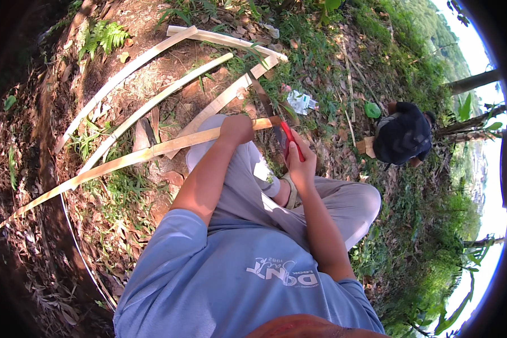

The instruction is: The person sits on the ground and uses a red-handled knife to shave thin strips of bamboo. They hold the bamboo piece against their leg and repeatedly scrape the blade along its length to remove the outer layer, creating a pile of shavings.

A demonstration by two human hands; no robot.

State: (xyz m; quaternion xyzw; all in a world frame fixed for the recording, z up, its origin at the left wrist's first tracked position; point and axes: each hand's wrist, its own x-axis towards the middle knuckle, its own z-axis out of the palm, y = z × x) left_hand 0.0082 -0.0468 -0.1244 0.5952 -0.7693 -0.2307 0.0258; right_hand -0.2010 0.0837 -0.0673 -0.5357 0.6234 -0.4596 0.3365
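My left hand (236, 129) is closed around a long, pale wooden strip (146, 153), close to its right end. The strip rests across my raised left knee and runs far off to the left. In my right hand (302, 163) is the red handle of a hand saw (263, 97), fingers wrapped about it. The saw's dark blade crosses the strip's right end and points away from me. Whether the teeth have cut into the wood cannot be made out.
Several more wooden strips (163, 107) lie on the leafy ground ahead and left. A white plastic packet (301, 103) lies beyond the saw. To the right, a person in dark clothing (403, 134) crouches near a green object (372, 110). Tree trunks (473, 83) stand at the far right.
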